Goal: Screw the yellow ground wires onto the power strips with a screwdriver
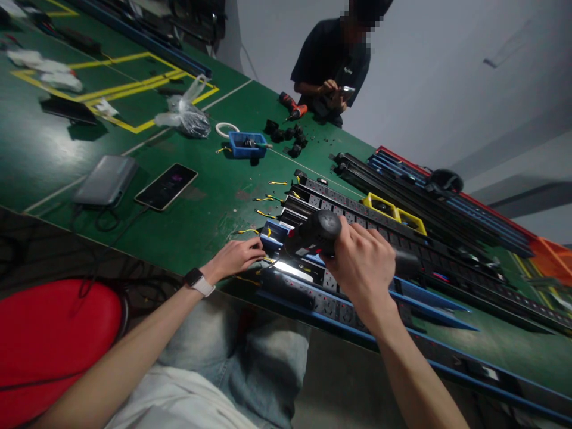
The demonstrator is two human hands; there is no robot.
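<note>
Power driver (308, 235) in right hand (364, 257).

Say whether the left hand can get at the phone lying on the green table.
Probably yes: the left hand appears near enough to the phone, and I see nothing standing between them on the green table.

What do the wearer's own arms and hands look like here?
The left hand and right hand are ungloved, with no sleeves visible. A watch with a dark, squarish face and pale strap circles the left wrist.
</note>
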